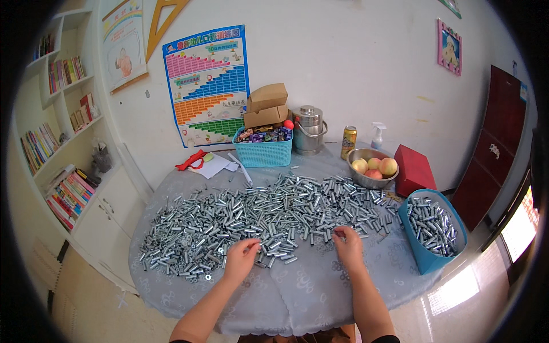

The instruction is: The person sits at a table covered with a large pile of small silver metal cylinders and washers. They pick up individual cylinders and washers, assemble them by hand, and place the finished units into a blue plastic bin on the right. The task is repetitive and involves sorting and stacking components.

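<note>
A wide heap of small silvery metal tubes (269,211) is spread across the middle of the table, with flat washers (207,277) mixed in at its left side. At the near edge of the heap, my left hand (241,260) is closed, thumb and fingers drawn together beside several tubes. My right hand (349,247) is also closed at the heap's near right edge, its fingertips bent in toward the tubes. Whatever either hand pinches is too small to make out. To the right, a blue plastic bin (430,262) holds many more such tubes.
A steel bowl (366,182) of peaches, a red box (413,170), a yellow can (348,143) and a spray bottle (378,136) stand at the back right. Behind the heap are a turquoise basket (263,154) and a metal canister (309,128). A bookshelf (77,143) lines the left wall.
</note>
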Tool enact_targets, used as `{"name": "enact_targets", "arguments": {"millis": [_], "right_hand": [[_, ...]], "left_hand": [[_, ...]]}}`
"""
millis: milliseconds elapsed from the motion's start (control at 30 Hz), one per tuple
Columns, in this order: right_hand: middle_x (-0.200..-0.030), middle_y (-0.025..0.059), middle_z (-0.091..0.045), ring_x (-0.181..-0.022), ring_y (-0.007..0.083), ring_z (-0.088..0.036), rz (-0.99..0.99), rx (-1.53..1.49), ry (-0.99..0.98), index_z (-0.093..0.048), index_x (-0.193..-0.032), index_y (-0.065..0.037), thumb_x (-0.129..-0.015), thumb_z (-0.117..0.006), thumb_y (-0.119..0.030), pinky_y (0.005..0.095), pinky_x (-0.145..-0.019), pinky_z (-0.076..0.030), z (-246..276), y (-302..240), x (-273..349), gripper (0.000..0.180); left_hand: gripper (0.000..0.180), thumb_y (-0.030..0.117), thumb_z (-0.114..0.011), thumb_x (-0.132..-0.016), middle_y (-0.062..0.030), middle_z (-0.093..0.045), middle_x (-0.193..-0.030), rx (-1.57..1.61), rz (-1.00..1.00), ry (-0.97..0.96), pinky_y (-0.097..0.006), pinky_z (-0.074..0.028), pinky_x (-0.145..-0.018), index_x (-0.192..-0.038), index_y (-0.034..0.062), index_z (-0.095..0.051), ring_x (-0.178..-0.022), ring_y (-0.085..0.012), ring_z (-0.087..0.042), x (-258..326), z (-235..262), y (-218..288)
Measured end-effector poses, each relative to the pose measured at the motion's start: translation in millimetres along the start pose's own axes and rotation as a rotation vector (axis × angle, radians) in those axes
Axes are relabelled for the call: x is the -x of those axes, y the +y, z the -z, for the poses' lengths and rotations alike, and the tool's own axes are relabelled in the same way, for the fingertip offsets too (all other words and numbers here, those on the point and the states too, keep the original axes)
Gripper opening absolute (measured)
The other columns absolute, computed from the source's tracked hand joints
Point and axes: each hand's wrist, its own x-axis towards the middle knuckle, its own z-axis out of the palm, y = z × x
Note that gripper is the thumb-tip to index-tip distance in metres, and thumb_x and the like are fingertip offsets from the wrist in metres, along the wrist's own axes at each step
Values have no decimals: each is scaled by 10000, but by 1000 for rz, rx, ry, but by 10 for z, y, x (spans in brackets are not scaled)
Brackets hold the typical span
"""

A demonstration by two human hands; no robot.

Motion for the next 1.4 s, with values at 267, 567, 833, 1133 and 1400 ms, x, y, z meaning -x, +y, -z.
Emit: {"name": "enact_targets", "arguments": {"millis": [267, 567, 833, 1133, 1400], "right_hand": [[-842, 82, -625, -763, 182, -603, -63, -133, -163, -622, -922, -27, -734, -674, -84, 289, -697, -472, -65, -144, 48, 204], [-888, 67, -629, -784, 122, -590, -291, -464, -244, -596, -1021, -17, -798, -646, -97, 236, -722, -467, -111, -95, 45, 242], [-1012, 108, -622, -852, 137, -594, -544, -946, -373, -494, -1172, -22, -855, -568, -78, 254, -740, -474, -31, -158, 9, 331], [-974, 82, -624, -892, 148, -595, -515, -938, -430, -532, -1003, -24, -792, -630, -3, 259, -756, -480, -66, -195, 36, 233], [-1018, 97, -604, -901, 162, -593, -446, -962, -499, -520, -949, -38, -783, -614, 46, 289, -804, -488, -60, -373, 76, 209]], "left_hand": [[93, 116, -672, -700, -90, -578, -722, -540, -114, -50, -378, -429, -727, -765, 55, -646, -810, -269, -531, -809, -442, -224], [78, 62, -685, -659, -102, -571, -703, -654, -280, 75, -384, -413, -725, -668, 32, -613, -752, -290, -535, -1036, -763, -404], [109, -7, -618, -773, -72, -583, -782, 294, 112, 81, -268, -492, -636, -872, -6, -574, -671, -145, -574, -640, -596, -113], [192, -19, -584, -812, -121, -601, -881, 878, 473, -1, -299, -541, -722, -996, -32, -532, -791, -207, -625, 29, -746, 226], [160, 9, -583, -824, -136, -613, -888, 900, 587, -34, -295, -549, -715, -971, -54, -564, -771, -221, -639, 127, -776, 277]]}}
